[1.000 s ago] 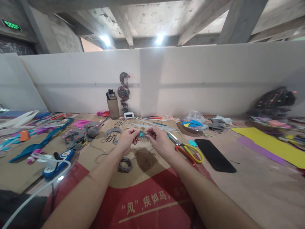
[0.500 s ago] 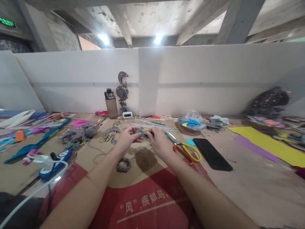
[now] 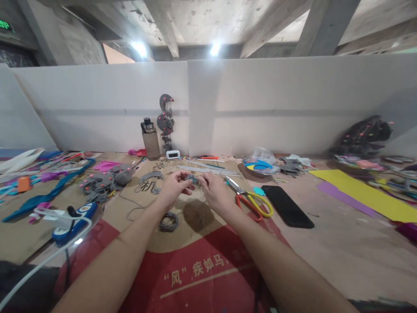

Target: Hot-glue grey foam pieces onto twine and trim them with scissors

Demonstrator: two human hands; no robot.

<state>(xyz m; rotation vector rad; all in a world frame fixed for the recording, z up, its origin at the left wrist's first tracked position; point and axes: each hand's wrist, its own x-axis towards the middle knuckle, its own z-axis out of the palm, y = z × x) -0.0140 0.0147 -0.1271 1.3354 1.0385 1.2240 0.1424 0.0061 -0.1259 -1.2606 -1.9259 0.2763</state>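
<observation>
Over the cardboard, my left hand (image 3: pixel 174 188) pinches a small teal and grey piece (image 3: pixel 193 178) between thumb and fingers. From the other side my right hand (image 3: pixel 213 189) grips the same piece with closed fingertips. The piece is too small and partly covered to name its kind. Below the hands lies a coil of grey cord (image 3: pixel 168 221). To the left rests a grey curved cutout (image 3: pixel 152 181) with thin cord by it. Close to my right hand are scissors (image 3: pixel 250 198) with red and yellow handles, their blades apart.
A black phone (image 3: pixel 286 205) lies right of the scissors, and a bowl (image 3: pixel 257 170) with blue and yellow pieces stands behind. A bottle (image 3: pixel 150 141) and a small white clock (image 3: pixel 172 154) stand by the white partition (image 3: pixel 276 100). A blue power strip (image 3: pixel 74 224) trails a white cable.
Both hands stay nearly in place, with the small piece turned slightly between their fingers. The whole view has shifted a little.
</observation>
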